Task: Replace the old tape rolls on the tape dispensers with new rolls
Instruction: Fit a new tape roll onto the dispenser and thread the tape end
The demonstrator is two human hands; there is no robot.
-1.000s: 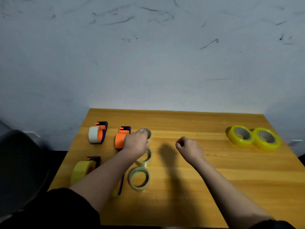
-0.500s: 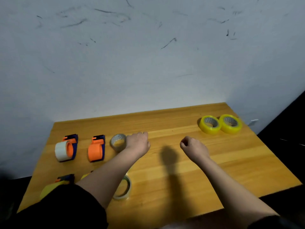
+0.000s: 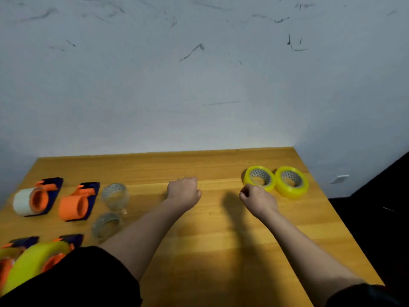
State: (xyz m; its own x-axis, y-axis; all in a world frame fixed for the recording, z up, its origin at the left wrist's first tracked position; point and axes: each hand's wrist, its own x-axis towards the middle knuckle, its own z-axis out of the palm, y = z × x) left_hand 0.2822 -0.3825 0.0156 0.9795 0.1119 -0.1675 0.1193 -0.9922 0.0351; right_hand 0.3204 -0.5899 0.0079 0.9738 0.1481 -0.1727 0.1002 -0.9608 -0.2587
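Observation:
Two fat yellow tape rolls [image 3: 259, 177] [image 3: 291, 181] lie flat at the table's back right. My right hand [image 3: 257, 199] is a closed fist just in front of the nearer one, holding nothing. My left hand [image 3: 183, 191] hovers curled and empty over mid-table. At the left stand an orange-and-blue dispenser with a whitish roll [image 3: 33, 198] and one with a bare orange hub [image 3: 76, 204]. Two thin, nearly used clear rolls [image 3: 115, 194] [image 3: 106, 224] lie beside them. A dispenser carrying a yellow roll [image 3: 37, 260] sits at the bottom left, partly behind my sleeve.
The wooden table [image 3: 221, 251] butts against a scuffed white wall [image 3: 199, 85]. Its right edge drops to a dark floor. Another dispenser [image 3: 13, 251] is cut off at the bottom left corner.
My left hand let go of the thin clear roll and moved right, away from the dispensers. The camera swung right, and my right fist now sits close to the yellow rolls.

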